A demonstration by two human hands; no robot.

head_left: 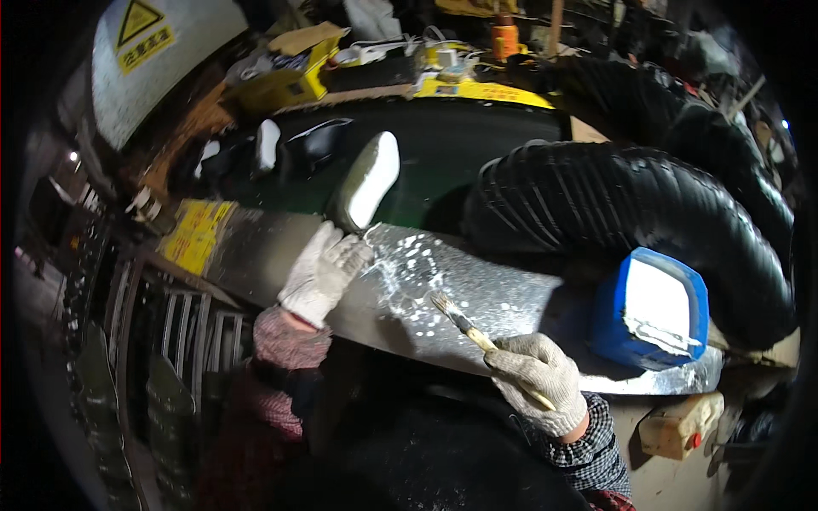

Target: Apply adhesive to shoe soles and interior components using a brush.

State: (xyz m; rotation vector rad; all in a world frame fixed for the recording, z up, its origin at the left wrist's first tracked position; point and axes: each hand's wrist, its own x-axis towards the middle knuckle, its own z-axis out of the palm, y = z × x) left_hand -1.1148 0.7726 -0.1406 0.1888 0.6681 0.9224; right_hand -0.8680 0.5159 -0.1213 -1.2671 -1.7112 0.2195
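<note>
Head view: the gloved right hand (538, 372) grips a wooden-handled brush (464, 324) over the glue-spattered metal ledge (477, 289). The gloved left hand (324, 271) pinches the white shoe sole (366, 181), apparently not yet coated; more white soles (267, 145) wait on the green belt (452, 145).

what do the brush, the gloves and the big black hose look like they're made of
Brush: pale handle, probably wood or bamboo, with light bristles. Gloves on the left hand and right hand: off-white knitted fabric, likely cotton, going by the ribbed weave. Black hose: ribbed, slightly shiny, so probably flexible plastic or rubber.
</note>
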